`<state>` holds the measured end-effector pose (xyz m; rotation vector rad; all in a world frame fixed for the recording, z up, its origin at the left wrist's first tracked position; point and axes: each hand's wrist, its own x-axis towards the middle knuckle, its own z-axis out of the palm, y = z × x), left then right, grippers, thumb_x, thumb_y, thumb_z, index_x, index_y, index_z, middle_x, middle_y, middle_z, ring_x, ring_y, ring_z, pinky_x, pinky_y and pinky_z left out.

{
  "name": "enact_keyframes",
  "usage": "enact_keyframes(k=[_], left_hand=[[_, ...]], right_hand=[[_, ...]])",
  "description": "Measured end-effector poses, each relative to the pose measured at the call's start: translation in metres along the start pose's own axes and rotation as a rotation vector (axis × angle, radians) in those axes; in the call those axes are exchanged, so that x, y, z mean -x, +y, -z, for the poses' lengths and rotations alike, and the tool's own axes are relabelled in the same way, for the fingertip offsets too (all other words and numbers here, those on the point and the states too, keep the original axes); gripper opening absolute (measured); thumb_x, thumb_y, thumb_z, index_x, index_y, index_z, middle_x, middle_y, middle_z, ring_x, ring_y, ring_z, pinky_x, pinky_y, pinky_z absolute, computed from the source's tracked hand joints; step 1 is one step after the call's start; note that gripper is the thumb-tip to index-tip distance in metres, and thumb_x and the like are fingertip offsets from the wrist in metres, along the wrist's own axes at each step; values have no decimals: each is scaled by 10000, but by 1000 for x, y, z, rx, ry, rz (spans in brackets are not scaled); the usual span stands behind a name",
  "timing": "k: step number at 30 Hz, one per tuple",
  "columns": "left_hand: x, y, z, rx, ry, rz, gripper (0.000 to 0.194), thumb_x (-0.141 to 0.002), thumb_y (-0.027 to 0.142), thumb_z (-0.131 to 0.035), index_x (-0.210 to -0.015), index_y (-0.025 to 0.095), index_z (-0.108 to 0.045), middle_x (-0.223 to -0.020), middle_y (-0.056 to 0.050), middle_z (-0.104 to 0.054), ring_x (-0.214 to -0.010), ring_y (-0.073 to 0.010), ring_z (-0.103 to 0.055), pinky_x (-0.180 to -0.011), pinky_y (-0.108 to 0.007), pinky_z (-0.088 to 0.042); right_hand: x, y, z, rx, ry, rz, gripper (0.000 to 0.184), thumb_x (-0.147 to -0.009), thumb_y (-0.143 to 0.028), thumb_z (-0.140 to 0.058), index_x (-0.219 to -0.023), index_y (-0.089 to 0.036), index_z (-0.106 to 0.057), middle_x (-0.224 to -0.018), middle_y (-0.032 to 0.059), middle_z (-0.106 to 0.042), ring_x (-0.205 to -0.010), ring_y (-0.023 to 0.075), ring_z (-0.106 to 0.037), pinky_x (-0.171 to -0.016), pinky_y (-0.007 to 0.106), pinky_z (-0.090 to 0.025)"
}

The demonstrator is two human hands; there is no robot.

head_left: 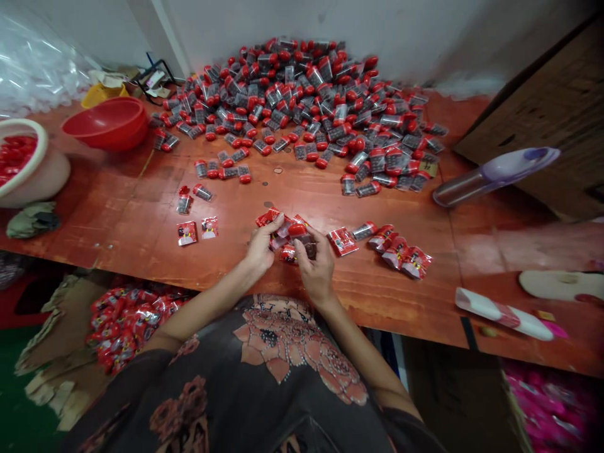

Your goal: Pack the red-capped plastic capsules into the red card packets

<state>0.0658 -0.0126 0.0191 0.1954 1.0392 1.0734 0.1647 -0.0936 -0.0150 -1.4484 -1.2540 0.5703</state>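
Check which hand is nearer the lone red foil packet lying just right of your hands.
Right. The right hand is close to the left of the red foil packet; the left hand is farther left, beyond the right hand.

Hands: two, the left hand (261, 248) and the right hand (317, 267). Red plastic bowl (106, 123): one. Cream-rimmed basin (28, 170): one. Printed sachets (187, 233) lying left of the hands: two. Red-capped tubes (202, 192) just above those: two. Heap (292, 100) of tubes: one, too many to count.
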Motion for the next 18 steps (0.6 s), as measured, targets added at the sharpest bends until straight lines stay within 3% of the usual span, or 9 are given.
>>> enact_keyframes(k=[7,13,18], left_hand=[[4,-5,2,10,-14,-7,90,-729,119,-733,-703,148,-652,-670,-6,-666,-601,-102,-597,-643,-254,-480],[5,-6,0,-10,-4,-107,137,-678,83,-765,-662,154,-649,-657,7,-659,-598,-91,-595,-622,-231,-469],[4,-4,1,-44,36,-106,99,-710,142,-759,-675,145,-666,-661,-2,-654,-558,-99,-589,-589,-262,-469]], right_hand=[[-4,2,1,5,20,-43,367,-913,-306,-550,-1277,-259,-528,-1162,82,-639,-998,208,-631,-902,411,-524],[1,-5,2,-155,-53,-191,357,-916,-346,-533,-1265,-272,-514,-1032,51,-645,-783,162,-633,-743,351,-567],[3,-5,3,-162,44,-142,383,-900,-325,-573,-1274,-285,-504,-1154,66,-611,-936,194,-626,-833,381,-550]])
